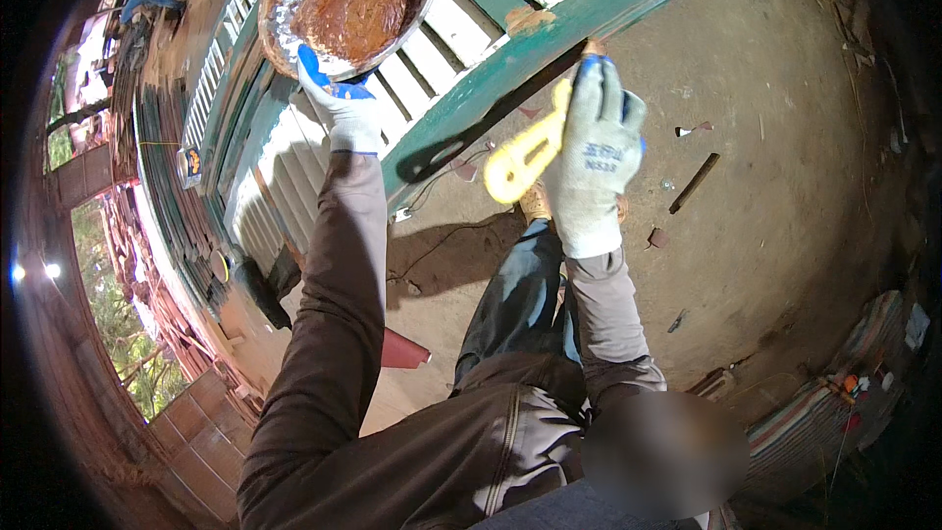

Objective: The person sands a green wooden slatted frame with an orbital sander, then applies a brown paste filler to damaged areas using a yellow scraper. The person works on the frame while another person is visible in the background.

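A round metal bowl [271,34] of brown paste [355,2] is held up at the upper left. My left hand [339,108], in a white glove with blue fingertips, is closed on its near rim. My right hand [597,142], in a similar glove, grips a yellow-handled tool [520,159] that looks like a putty knife. Its handle points toward my legs; the blade is hidden by my fingers. Those fingertips reach the edge of a green slatted wooden panel [461,98], where a brown smear of filler [528,20] sits on the frame.
Further green slatted pieces [196,236] are stacked at the left. A black-handled tool [257,290] lies beside them. On the concrete floor [765,186] are a wood strip [695,183] and small scraps. A striped cloth [819,422] lies at the lower right.
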The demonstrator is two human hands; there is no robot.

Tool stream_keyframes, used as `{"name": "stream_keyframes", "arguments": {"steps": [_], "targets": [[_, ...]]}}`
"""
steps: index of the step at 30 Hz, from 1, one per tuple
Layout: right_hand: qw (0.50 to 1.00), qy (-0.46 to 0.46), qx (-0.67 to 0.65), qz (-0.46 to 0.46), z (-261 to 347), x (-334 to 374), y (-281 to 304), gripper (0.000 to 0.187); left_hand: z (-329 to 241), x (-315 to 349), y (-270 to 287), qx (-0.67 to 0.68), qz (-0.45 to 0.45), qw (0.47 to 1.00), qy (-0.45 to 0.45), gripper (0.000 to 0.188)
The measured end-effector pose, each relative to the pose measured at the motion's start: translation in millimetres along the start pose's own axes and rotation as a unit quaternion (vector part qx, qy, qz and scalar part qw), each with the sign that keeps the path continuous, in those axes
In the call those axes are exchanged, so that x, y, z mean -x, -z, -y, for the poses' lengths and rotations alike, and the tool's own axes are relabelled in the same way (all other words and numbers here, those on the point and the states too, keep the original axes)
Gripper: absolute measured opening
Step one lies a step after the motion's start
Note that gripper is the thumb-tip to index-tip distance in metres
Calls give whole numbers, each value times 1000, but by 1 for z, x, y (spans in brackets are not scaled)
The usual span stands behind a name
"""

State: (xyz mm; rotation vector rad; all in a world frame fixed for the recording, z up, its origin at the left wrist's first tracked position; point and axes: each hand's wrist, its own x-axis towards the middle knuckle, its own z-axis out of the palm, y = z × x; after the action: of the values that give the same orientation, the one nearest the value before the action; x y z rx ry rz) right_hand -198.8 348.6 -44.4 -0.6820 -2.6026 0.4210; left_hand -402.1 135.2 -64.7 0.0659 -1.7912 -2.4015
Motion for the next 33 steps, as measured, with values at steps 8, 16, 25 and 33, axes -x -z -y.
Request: {"name": "stream_keyframes", "arguments": {"steps": [8,16,25,33], "targets": [[996,48,50,55,26,11,-4,54,-1,0,-1,-11,28,999,-40,69],[1000,-12,-8,0,1,-4,10,53,-11,5,-5,-10,36,999,-3,74],[996,22,-6,88,15,8,16,48,-7,-5,5,-5,35,999,8,78],[994,1,59,87,15,-6,-9,52,-6,0,-4,-17,52,998,-43,77]]}}
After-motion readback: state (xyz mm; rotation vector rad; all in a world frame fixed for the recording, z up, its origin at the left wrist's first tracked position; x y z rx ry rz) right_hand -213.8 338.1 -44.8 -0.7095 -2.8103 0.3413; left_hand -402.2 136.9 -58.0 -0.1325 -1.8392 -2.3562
